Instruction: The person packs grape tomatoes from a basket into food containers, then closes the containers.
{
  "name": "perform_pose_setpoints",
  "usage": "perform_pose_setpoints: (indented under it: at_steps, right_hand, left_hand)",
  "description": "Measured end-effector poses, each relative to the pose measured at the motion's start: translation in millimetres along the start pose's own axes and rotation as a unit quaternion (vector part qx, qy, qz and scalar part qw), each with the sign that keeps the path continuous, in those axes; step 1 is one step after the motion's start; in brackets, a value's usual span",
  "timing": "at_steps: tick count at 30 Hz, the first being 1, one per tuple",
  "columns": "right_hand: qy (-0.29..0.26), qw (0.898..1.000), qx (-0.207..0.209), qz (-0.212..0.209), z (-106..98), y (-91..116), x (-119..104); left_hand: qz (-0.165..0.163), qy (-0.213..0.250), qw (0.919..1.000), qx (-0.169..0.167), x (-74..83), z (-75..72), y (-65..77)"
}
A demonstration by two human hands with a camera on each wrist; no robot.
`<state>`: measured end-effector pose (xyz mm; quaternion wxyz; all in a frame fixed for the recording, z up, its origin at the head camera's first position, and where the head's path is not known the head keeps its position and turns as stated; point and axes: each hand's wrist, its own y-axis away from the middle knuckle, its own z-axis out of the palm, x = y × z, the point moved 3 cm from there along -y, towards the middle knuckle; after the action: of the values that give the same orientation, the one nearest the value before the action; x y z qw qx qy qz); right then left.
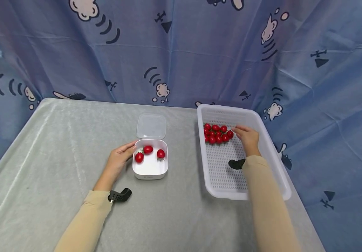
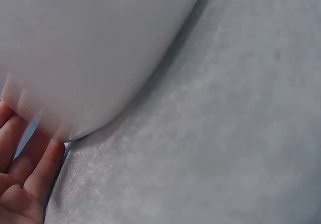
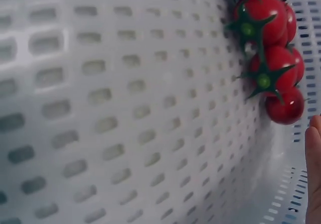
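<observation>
A white square box (image 1: 149, 169) holds three red cherry tomatoes (image 1: 148, 149). My left hand (image 1: 119, 157) is at the box's left side. In the left wrist view, its extended fingers (image 2: 47, 166) touch the box's smooth white wall (image 2: 95, 53). My right hand (image 1: 247, 138) reaches into the white perforated basket (image 1: 225, 175), just right of a cluster of cherry tomatoes (image 1: 218, 139) with green stems. In the right wrist view, the fingers (image 3: 314, 153) appear beside the lowest tomato (image 3: 285, 106), with a small gap between them; most of that hand is out of frame.
A clear lid (image 1: 151, 126) lies flat on the grey-covered table (image 1: 57, 157), right behind the box. The basket's raised rim (image 1: 204, 168) stands to the right. A blue patterned curtain (image 1: 193, 70) hangs along the table's back and right side.
</observation>
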<state>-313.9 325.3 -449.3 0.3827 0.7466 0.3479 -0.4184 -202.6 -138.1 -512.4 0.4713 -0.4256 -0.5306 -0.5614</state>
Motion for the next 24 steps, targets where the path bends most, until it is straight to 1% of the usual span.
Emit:
perform_pose_setpoints:
  at_steps: [5, 9, 12, 16, 18, 24]
  right_hand:
    - [0.015, 1.0, 0.007, 0.017, 0, -5, 6]
    - [0.001, 0.999, 0.01, 0.034, 0, -7, 10]
    - [0.002, 0.999, 0.007, 0.034, 2, -8, 12]
    - [0.028, 0.999, 0.003, 0.039, 4, -10, 14]
    - [0.032, 0.999, 0.001, 0.04, 5, -9, 14]
    - [0.036, 0.999, 0.003, 0.026, 11, -13, 17]
  left_hand:
    - [0.006, -0.002, 1.0, 0.002, 0.8, -0.9, -0.2]
    - [0.006, -0.003, 1.0, 0.004, 1.3, -1.2, -0.3]
    - [0.002, -0.003, 1.0, 0.003, 0.9, -0.7, -0.1]
    - [0.001, -0.008, 1.0, 0.003, -0.4, -0.4, 0.3]
    - [0.002, -0.009, 0.9999, 0.003, -0.7, -0.6, 0.3]
    - [0.009, -0.003, 1.0, -0.001, -0.6, -0.4, 0.1]
